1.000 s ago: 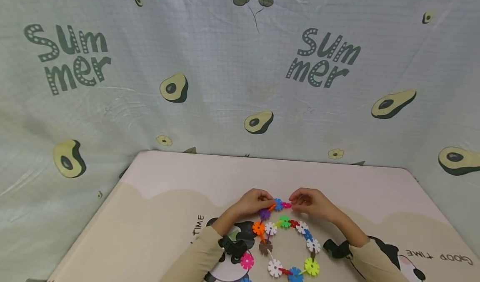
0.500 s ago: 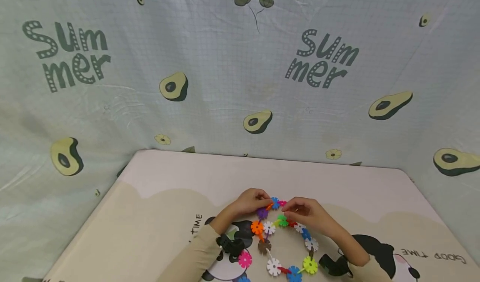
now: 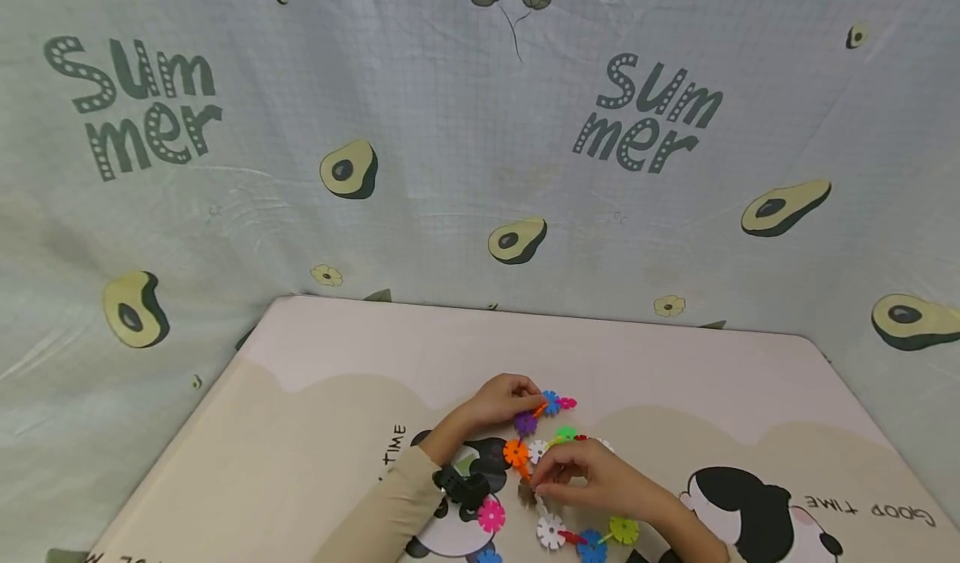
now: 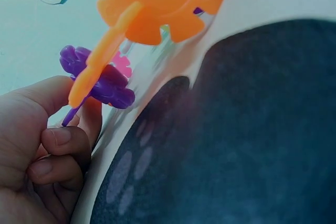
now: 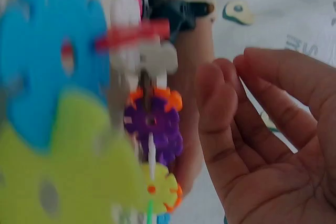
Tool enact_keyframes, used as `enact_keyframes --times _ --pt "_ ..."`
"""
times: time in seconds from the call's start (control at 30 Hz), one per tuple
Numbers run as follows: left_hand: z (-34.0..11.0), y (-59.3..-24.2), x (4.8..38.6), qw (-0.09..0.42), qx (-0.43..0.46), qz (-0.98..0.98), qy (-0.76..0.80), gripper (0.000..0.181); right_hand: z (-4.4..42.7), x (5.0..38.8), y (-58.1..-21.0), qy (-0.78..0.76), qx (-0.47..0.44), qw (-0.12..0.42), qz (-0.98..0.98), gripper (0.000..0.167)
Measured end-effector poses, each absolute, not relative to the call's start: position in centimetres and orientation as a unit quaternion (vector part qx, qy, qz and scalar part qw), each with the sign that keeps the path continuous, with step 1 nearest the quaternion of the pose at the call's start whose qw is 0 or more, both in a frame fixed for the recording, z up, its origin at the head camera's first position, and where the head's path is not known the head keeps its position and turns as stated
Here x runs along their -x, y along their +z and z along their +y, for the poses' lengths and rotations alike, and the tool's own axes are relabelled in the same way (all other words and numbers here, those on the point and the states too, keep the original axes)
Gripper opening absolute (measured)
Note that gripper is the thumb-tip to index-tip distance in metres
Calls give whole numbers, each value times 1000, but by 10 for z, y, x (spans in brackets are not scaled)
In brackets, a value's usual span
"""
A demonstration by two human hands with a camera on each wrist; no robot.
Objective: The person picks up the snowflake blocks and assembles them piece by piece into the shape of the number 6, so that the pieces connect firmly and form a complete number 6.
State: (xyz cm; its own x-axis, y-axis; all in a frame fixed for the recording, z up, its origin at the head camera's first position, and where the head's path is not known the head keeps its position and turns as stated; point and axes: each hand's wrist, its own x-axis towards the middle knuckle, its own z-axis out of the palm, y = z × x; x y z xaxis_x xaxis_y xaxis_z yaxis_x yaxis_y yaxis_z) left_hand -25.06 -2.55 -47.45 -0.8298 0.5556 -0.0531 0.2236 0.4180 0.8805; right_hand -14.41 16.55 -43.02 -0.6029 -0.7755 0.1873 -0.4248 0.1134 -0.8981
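Interlocking plastic snowflake discs are joined in a ring with a side chain on the table. My left hand [image 3: 501, 401] holds that chain near its far end, beside a purple disc [image 3: 526, 422] and a blue disc [image 3: 551, 402]; a pink disc [image 3: 567, 403] ends it. In the left wrist view, thumb and fingers meet by a purple disc [image 4: 110, 85], partly hidden. Over the ring hangs my right hand [image 3: 592, 477], fingertips near the brown disc [image 3: 527, 495]. The right wrist view shows its fingers [image 5: 218, 103] loosely bent around nothing. It hides the ring's right side.
Along the ring's near side are a white disc [image 3: 551, 531], a blue disc [image 3: 592, 548] and a yellow-green disc [image 3: 623, 530]. A loose pink disc [image 3: 491, 515] lies by the left wrist. The printed table [image 3: 330, 430] meets a patterned cloth [image 3: 420, 130] behind.
My right hand has left the pink end of the chain and moved toward me, over the ring to near the brown disc. The left hand has stayed at the chain.
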Motion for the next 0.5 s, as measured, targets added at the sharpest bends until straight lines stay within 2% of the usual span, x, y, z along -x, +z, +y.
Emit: enact_keyframes --times 0.23,0.37,0.5 --pt "-26 -474 250 179 -246 813 496 21 145 130 -438 -531 393 184 728 11" --pt "-26 -474 250 173 -253 812 497 21 136 128 -443 -494 443 162 731 9" --pt "-27 -473 250 172 -254 810 499 21 129 127 -445 -425 477 112 761 9"
